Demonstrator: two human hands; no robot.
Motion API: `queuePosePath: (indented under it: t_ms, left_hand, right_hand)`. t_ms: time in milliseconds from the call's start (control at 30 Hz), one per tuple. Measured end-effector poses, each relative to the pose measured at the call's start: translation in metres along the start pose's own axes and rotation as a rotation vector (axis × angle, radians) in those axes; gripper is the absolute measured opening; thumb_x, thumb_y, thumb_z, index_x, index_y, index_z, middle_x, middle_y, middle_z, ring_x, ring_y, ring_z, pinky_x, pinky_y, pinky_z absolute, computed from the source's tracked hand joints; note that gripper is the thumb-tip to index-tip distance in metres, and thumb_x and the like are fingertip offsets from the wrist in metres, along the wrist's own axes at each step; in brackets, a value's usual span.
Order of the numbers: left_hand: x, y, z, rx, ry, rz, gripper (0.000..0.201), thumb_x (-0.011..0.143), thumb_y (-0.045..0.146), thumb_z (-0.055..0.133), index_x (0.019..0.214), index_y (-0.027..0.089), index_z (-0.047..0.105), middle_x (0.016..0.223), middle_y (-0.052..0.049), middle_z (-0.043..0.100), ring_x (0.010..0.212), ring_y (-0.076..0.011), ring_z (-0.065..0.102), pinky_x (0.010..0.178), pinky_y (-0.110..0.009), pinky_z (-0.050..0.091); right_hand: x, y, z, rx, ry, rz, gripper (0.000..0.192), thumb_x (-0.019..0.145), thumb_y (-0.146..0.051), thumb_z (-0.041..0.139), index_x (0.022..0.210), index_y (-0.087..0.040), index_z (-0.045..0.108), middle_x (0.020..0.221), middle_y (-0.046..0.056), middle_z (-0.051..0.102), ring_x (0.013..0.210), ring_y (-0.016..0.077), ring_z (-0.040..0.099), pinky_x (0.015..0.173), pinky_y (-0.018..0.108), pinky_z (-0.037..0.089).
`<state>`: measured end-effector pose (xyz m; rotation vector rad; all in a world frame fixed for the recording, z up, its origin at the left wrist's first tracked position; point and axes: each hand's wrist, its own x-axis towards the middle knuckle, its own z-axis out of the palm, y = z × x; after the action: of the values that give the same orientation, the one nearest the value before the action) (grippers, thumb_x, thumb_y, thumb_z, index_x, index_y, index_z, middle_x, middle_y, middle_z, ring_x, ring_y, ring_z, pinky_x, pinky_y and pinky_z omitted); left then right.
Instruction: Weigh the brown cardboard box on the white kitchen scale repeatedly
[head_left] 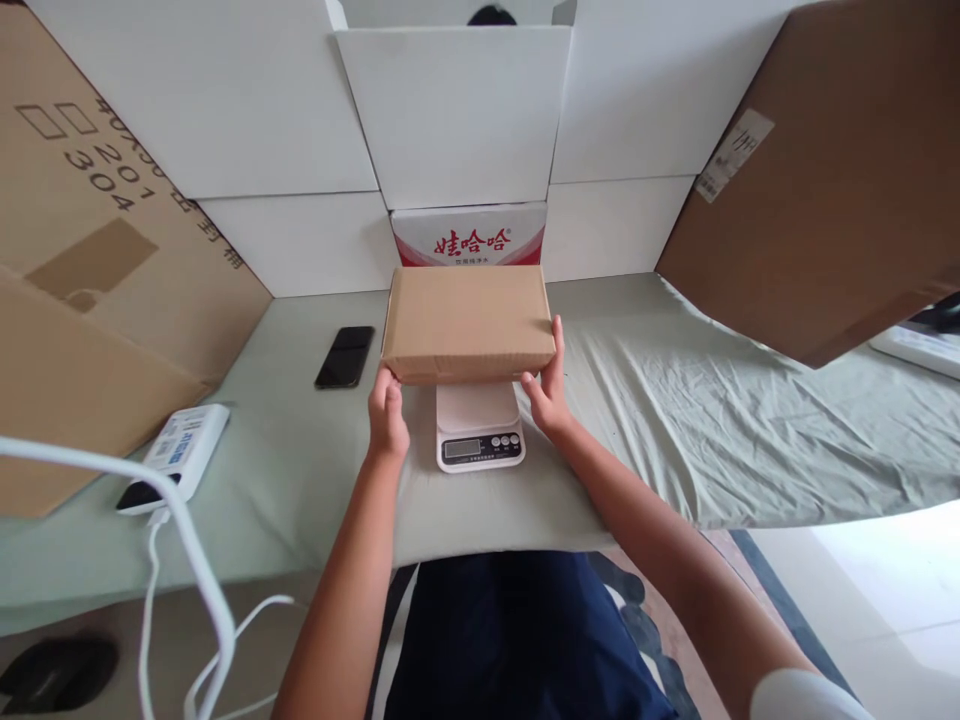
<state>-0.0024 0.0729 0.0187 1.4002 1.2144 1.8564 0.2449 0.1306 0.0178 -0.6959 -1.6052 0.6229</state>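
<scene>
Left hand (388, 415): partly curled, gripping the near left corner of a closed, rectangular brown cardboard box (469, 310). Right hand (549, 395): thumb and fingers spread around the near right corner of the same box. The 2 hands hold 1 box between them, above the rear of a flat white plastic scale with a dark button panel (480, 447); contact with the platform cannot be told. Step, as judged: positioning the box over the scale. Next move calls for a level, matched grip, fingers clear of the platform. Outward: black rectangular phone (346, 357) to the left on a pale green cloth (300, 480); white carton with red lettering (470, 240) behind the box.
</scene>
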Motion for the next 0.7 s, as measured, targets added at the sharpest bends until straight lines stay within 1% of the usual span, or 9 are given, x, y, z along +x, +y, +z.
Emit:
queuePosePath:
  t_ms: [67,133,200,267,433,567,700]
  left_hand:
    - [-0.023,0.005,-0.005,-0.009,-0.003,0.029,0.076,0.086,0.081,0.045,0.130,0.021,0.065,0.126,-0.015,0.069,0.134,-0.0343,0.059,0.115,-0.046,0.044]
    - [-0.045,0.009,-0.010,-0.018,-0.020,0.013,0.077,0.087,0.079,0.045,0.135,0.021,0.063,0.131,-0.016,0.068,0.135,-0.0347,0.059,0.116,-0.047,0.044]
    - [-0.062,0.012,-0.013,-0.022,-0.033,-0.020,0.080,0.087,0.079,0.045,0.139,0.021,0.062,0.135,-0.017,0.067,0.139,-0.0355,0.056,0.117,-0.048,0.043]
    - [-0.071,0.013,-0.014,-0.025,-0.037,-0.039,0.083,0.086,0.080,0.045,0.142,0.021,0.060,0.139,-0.017,0.065,0.141,-0.0360,0.054,0.118,-0.049,0.043]
    - [-0.069,0.012,-0.013,-0.027,-0.038,-0.049,0.087,0.084,0.082,0.047,0.145,0.021,0.057,0.146,-0.018,0.061,0.144,-0.0368,0.051,0.116,-0.048,0.044]
    - [-0.067,0.012,-0.013,-0.024,-0.041,-0.061,0.088,0.084,0.083,0.046,0.146,0.021,0.057,0.148,-0.018,0.060,0.146,-0.0362,0.049,0.117,-0.047,0.044]
    - [-0.068,0.014,-0.013,-0.010,-0.026,-0.072,0.091,0.083,0.085,0.045,0.147,0.020,0.056,0.150,-0.018,0.058,0.147,-0.0361,0.047,0.118,-0.046,0.043]
  right_hand:
    - [-0.019,-0.004,-0.006,-0.003,-0.025,0.002,0.091,0.094,-0.067,0.051,0.165,-0.034,0.006,0.176,0.004,0.016,0.163,0.0311,0.019,0.134,0.057,0.019]
    - [-0.034,-0.007,-0.012,0.012,-0.042,0.013,0.089,0.095,-0.064,0.052,0.165,-0.034,0.007,0.175,0.003,0.018,0.163,0.0314,0.019,0.134,0.057,0.019]
    - [-0.042,-0.010,-0.014,0.032,-0.043,0.042,0.089,0.095,-0.064,0.052,0.165,-0.034,0.007,0.175,0.003,0.019,0.163,0.0316,0.019,0.134,0.057,0.019]
    - [-0.043,-0.012,-0.015,0.047,-0.037,0.073,0.089,0.094,-0.065,0.052,0.165,-0.033,0.008,0.175,0.004,0.020,0.163,0.0313,0.020,0.134,0.056,0.020]
    - [-0.034,-0.017,-0.012,0.064,-0.038,0.106,0.089,0.095,-0.066,0.050,0.165,-0.030,0.010,0.172,0.006,0.027,0.160,0.0295,0.029,0.132,0.052,0.027]
    - [-0.031,-0.019,-0.012,0.060,-0.034,0.101,0.088,0.095,-0.066,0.051,0.165,-0.030,0.013,0.173,0.005,0.025,0.161,0.0297,0.026,0.134,0.052,0.024]
    - [-0.031,-0.018,-0.012,0.060,-0.046,0.125,0.089,0.094,-0.068,0.049,0.165,-0.030,0.011,0.174,0.004,0.022,0.162,0.0298,0.025,0.134,0.053,0.024]
